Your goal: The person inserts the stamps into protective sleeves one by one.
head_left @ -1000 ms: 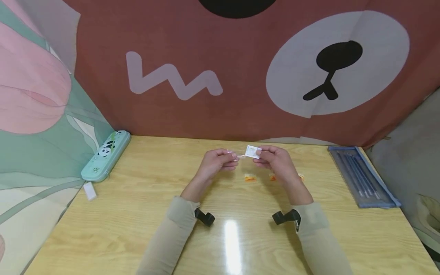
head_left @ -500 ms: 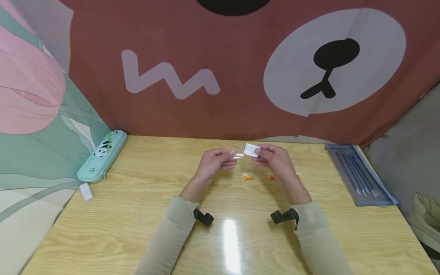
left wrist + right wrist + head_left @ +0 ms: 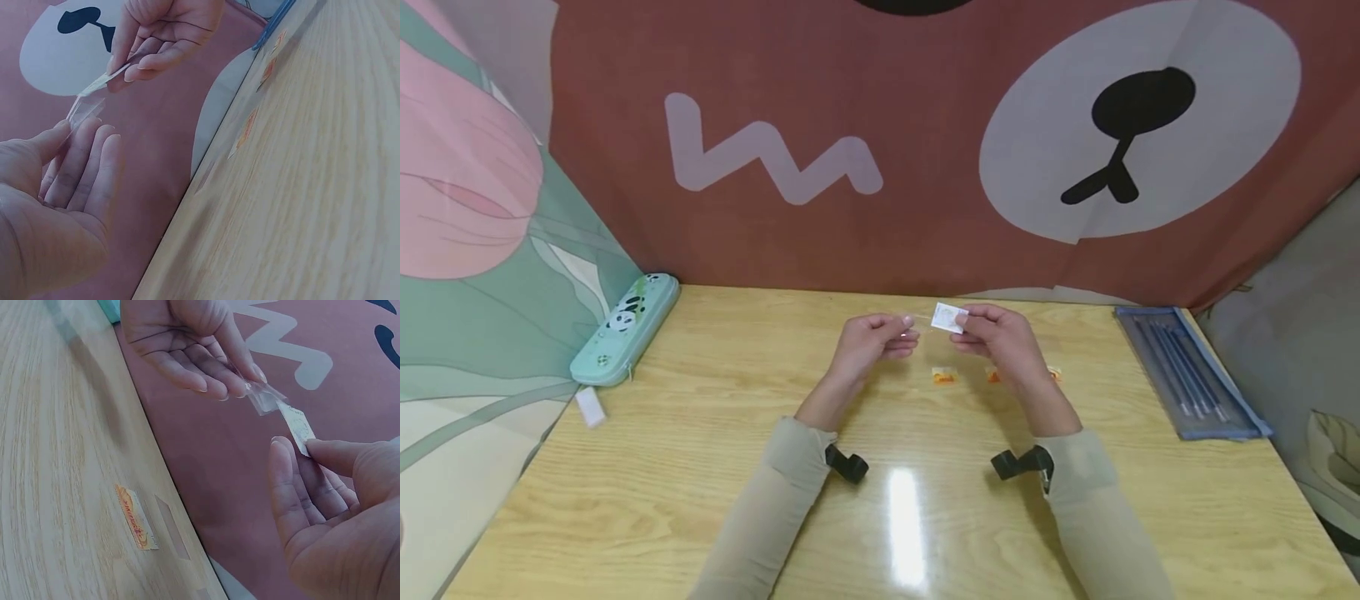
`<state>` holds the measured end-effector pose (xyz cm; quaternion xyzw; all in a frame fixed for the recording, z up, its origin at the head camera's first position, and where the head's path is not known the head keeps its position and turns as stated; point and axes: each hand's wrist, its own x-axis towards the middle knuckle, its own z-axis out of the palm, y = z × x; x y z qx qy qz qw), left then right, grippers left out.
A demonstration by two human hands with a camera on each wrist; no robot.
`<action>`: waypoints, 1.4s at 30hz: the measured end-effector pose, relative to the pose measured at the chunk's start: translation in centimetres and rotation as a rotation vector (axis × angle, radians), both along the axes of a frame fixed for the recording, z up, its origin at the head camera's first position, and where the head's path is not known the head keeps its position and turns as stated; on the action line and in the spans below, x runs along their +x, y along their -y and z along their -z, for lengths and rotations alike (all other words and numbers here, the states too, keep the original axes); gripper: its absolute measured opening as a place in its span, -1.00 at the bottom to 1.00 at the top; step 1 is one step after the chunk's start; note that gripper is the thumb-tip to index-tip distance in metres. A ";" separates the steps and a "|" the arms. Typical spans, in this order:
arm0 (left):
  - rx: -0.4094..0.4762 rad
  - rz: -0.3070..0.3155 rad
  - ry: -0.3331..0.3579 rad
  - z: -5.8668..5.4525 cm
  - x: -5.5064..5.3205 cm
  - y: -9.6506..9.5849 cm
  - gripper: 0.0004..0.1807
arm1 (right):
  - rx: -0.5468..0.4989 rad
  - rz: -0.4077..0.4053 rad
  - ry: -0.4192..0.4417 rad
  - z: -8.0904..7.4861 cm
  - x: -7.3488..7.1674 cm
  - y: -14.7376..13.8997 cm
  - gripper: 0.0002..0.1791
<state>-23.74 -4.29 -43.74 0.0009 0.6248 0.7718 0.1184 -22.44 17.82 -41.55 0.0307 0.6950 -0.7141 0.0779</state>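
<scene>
Between thumb and fingers, my left hand point(image 3: 868, 343) pinches a small clear plastic sleeve point(image 3: 265, 402). My right hand point(image 3: 1006, 340) pinches one end of a small white piece of paper point(image 3: 947, 317), with faint printing on its face and the look of a stamp. Both hands are raised above the table's far side, a short gap apart. In the right wrist view the paper's far end meets the sleeve's edge; whether it is inside cannot be told. Below the hands lie orange and white stamp-like papers point(image 3: 944, 376), partly hidden by my right wrist.
A mint pencil case point(image 3: 627, 329) with pandas sits at the table's left back corner, its white tag point(image 3: 591, 407) beside it. A blue mesh zip pouch point(image 3: 1191, 375) holding several pencil-like sticks lies at the right. A printed cloth point(image 3: 775, 242) hangs behind the wooden table point(image 3: 662, 467).
The sleeve has tilted slightly in my left hand and looks thinner from above. Both hands otherwise stay nearly in place, and the head view has shifted a little.
</scene>
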 end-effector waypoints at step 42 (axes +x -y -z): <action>-0.036 -0.113 -0.134 -0.1 0.2 -0.2 -0.74 | 0.131 -0.094 -0.051 -0.2 0.6 0.3 -0.59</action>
